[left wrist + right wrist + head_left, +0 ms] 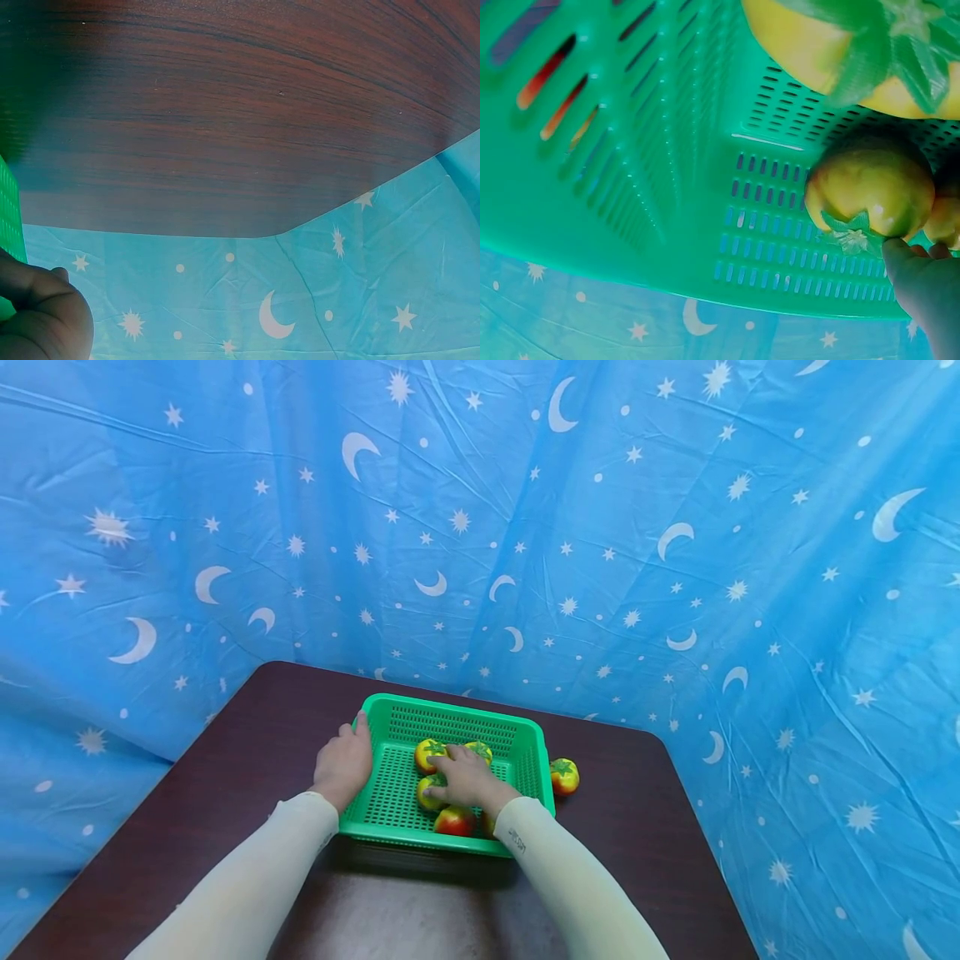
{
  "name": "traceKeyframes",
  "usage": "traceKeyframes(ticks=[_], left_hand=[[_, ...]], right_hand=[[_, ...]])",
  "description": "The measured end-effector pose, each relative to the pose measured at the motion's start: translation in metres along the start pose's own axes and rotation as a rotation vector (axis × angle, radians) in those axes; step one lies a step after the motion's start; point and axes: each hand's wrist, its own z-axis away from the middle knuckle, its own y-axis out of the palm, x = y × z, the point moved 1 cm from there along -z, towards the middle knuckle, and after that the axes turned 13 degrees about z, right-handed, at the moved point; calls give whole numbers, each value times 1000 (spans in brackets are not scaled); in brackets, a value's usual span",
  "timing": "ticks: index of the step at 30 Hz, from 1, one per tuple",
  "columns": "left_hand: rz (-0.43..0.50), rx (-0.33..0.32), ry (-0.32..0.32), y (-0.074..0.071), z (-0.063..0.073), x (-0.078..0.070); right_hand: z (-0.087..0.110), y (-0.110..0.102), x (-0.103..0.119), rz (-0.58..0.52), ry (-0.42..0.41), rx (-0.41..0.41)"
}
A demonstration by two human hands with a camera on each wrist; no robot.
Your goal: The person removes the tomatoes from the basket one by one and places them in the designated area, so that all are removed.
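A green plastic basket with slotted walls stands on the table, several red-and-yellow tomatoes with green leafy tops inside it. My left hand grips the basket's left rim. Inside, my right hand reaches over the tomatoes with its fingers spread. One tomato lies by its fingertips, another is beside its thumb, and a redder one sits near the front wall. In the right wrist view, a fingertip touches the lower edge of a tomato. The hand partly covers the tomato at the back.
One more tomato lies on the table just outside the basket's right wall. The dark wooden table has rounded far corners. A blue curtain with white moons and stars surrounds its far side and both flanks.
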Motion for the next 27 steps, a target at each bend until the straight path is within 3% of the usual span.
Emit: traceKeyframes(ticks=[4, 9, 15, 22, 27], left_hand=[[7, 2, -4, -1, 1, -1], [8, -6, 2, -2, 2, -1], [10, -12, 4, -2, 2, -1], [6, -7, 10, 0, 1, 1], [7, -8, 10, 1, 0, 1]], right_hand=[[3, -1, 0, -8, -5, 6], [1, -1, -5, -53, -1, -51], [-3, -4, -16, -85, 84, -113], [-4, -3, -22, -108, 241, -39], [-5, 2, -23, -124, 302, 6]])
